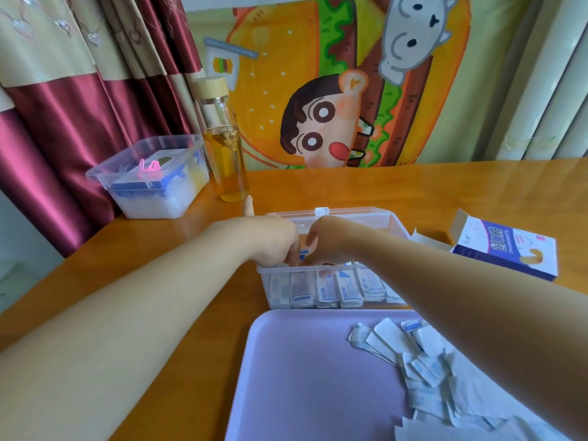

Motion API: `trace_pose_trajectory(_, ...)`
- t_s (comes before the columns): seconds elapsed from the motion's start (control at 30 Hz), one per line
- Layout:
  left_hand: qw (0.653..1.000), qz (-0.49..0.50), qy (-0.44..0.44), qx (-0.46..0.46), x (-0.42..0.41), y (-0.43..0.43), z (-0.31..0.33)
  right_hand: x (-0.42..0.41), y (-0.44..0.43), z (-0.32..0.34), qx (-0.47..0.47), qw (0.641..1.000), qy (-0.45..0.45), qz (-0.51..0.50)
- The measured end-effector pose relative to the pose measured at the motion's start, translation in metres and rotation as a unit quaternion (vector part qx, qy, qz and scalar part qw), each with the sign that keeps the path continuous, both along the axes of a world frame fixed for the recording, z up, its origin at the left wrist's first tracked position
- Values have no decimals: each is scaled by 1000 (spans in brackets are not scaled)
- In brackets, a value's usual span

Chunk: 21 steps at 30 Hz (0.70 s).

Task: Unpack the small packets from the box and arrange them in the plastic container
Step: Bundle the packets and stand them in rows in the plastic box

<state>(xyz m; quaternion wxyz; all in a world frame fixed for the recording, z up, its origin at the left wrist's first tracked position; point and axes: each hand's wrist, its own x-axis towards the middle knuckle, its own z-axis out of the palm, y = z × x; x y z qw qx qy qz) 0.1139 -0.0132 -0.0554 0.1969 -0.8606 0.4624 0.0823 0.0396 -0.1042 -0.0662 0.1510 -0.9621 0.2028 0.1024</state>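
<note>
A clear plastic container (264,283) stands open in the middle of the table, its lid (350,216) tipped back. Rows of small white-and-blue packets (324,289) stand upright inside, seen through the front wall. My left hand (273,241) and my right hand (324,240) both reach down into the container, fingertips meeting on packets (304,254) near its left side; the fingers are partly hidden. Several loose packets (410,354) lie on a lilac tray (302,377) in front. The blue-and-white cardboard box (509,249) lies open at the right.
A tall glass bottle (224,144) with amber liquid stands behind my left hand. A second clear tub (149,176) with blue and pink items sits at the back left by the curtain. White paper (445,428) lies at the tray's near right corner.
</note>
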Motion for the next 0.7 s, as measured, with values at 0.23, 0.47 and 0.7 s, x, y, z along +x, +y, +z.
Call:
trace_pose_trajectory(0.23, 1000, 12, 15, -4, -1, -1, -1, 0, -3, 3, 128, 991, 6, -48)
trace_pose_trajectory(0.47, 991, 11, 47, -124, -5, 7, 13, -20, -8, 21, 139, 982, -110, -63)
trace_pose_trajectory(0.7, 935, -87, 25, -344, -58, 44, 28, -114, 3, 41, 69, 940, -333, -35)
